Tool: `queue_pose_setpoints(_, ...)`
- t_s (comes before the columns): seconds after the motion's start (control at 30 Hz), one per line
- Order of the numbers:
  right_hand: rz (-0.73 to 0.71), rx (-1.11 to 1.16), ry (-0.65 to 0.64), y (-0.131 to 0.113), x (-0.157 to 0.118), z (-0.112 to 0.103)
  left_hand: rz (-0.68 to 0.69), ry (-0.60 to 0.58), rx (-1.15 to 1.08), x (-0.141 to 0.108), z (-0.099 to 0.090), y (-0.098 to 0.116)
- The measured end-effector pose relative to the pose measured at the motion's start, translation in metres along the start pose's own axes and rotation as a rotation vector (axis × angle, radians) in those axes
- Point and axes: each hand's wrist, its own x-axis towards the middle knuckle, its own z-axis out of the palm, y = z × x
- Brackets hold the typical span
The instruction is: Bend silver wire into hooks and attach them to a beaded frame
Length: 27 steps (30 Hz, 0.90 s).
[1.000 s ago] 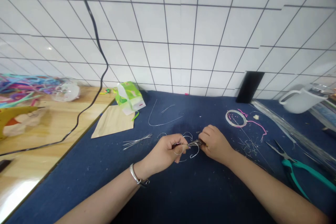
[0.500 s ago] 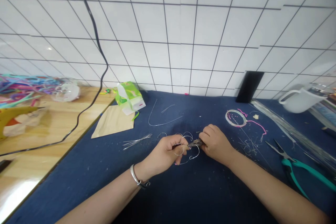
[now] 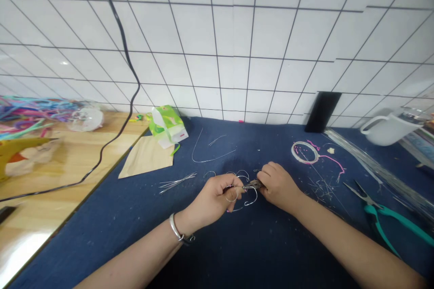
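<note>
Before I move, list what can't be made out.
All in the head view:
Grip of the dark tool: hidden by the right hand.
Ends of the held wire: hidden by the left hand.
Teal pliers, one handle's end: cut by right edge.
Green packet, print: too small.

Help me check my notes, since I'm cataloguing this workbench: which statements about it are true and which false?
1. The left hand grips bent silver wire. True.
2. The pointed metal pliers with teal handles are in the right hand. False: they lie on the dark blue work surface; that hand holds a smaller, dark metal tool.
3. A shiny silver metal bangle circles the right wrist. False: it is on the left wrist.
4. A pink cord trails from the round whitish ring. True.
5. The white handled mug is left of the black rectangular slab. False: it is to the right.
</note>
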Motion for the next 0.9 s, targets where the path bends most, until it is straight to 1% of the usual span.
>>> queue_pose_setpoints(0.33,0.020,0.034,-0.015,0.000,-0.001,0.005,0.026,0.036,0.084,0.000,0.000,0.000)
queue_pose_setpoints(0.47,0.040,0.068,-0.010,-0.001,-0.002,0.005,0.029,0.024,0.083,0.000,-0.001,0.002)
queue_pose_setpoints(0.63,0.042,0.068,0.011,-0.001,-0.002,0.003,-0.028,-0.029,-0.001,0.000,-0.002,0.004)
queue_pose_setpoints(0.9,0.039,0.047,0.057,0.009,0.000,-0.006,-0.109,-0.088,-0.230,0.001,-0.005,0.000)
